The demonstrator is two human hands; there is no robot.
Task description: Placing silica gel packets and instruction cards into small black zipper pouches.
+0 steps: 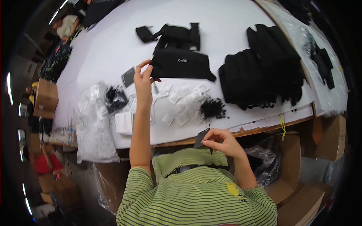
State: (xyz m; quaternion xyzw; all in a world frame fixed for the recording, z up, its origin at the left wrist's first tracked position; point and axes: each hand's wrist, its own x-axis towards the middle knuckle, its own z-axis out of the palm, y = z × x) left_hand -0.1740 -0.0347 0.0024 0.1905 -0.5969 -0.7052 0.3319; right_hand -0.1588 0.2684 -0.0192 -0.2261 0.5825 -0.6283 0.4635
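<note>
Over the white table (226,17), I watched the left hand (143,78) pinch the left end of the black cloth (181,68) while, well apart by the near edge, the right hand (225,141) gripped a dark card (200,138), which I judged could drop if that grip loosened.

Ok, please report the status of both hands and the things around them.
Left hand: gripping left end of black fabric piece. Right hand: pinching dark card. White packets, small black bits: on table between hands.
</note>
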